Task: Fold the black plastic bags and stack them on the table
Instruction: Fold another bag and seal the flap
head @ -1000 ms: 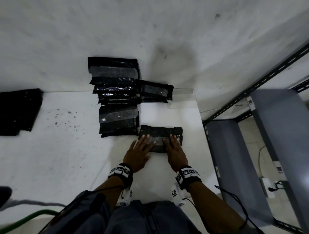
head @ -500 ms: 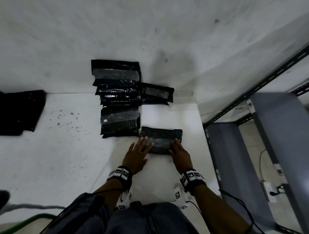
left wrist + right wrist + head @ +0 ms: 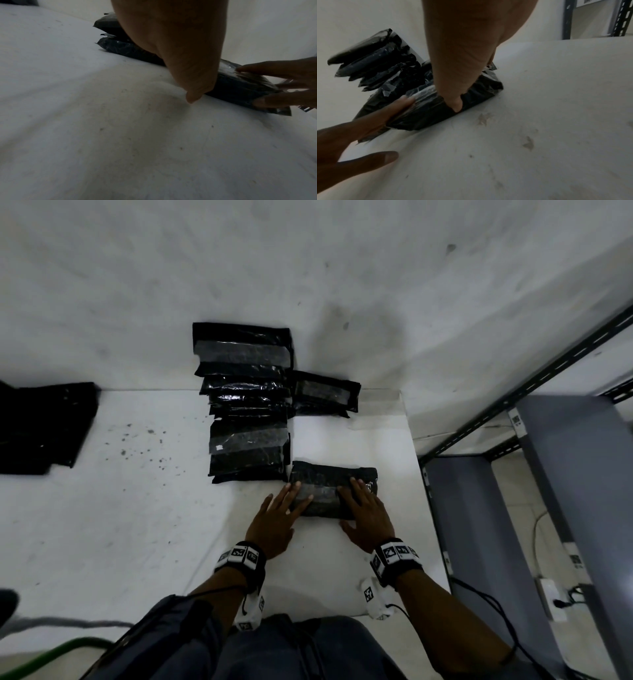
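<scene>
No words, brand names or numbers can be read anywhere. The wristbands (image 3: 397,553) on both arms carry black-and-white square marker patterns, not lettering. On the grey metal shelving (image 3: 568,474), to the right of the bench (image 3: 137,525), small white labels (image 3: 515,421) are stuck to the uprights; their print looks like code squares but is too small and blurred to make out.

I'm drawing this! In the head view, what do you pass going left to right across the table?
Flat black bags → leaning row of folded bags → left hand → right hand → grey shelf.
</scene>
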